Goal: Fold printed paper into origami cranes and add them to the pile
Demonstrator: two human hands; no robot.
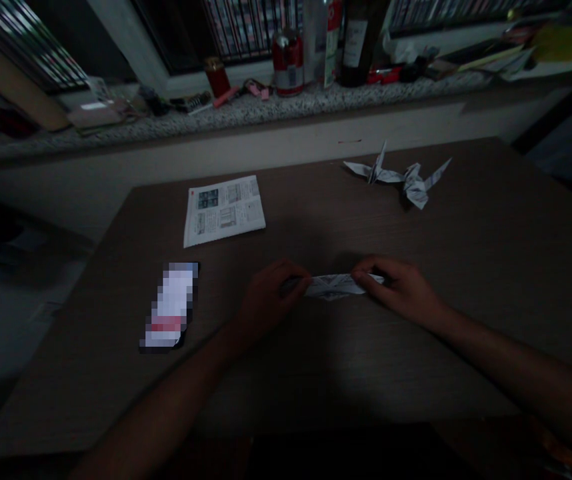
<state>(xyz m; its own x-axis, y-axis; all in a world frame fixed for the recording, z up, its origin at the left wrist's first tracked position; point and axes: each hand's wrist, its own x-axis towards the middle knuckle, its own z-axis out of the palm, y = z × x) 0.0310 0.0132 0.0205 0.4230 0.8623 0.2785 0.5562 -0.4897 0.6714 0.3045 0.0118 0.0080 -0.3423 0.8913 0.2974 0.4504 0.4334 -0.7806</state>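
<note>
A folded strip of printed paper (333,285) stretches sideways between my two hands, just over the table (286,373). At its left end, my left hand (276,290) pinches it between thumb and fingers. My right hand (399,287) grips the other end the same way, and a bit of the paper shows past the fingertips. A small pointed flap hangs at the middle of the strip's near edge. Farther back on the right stand two folded paper cranes (376,170), close together, made of similar printed paper.
A printed booklet or folded sheet (226,210) lies at the back left of the table. Nearer, on the left, is a phone (171,307) with a lit, blurred screen. Behind the table, a stone windowsill (246,110) carries a red can (288,63), bottles (356,47) and small items.
</note>
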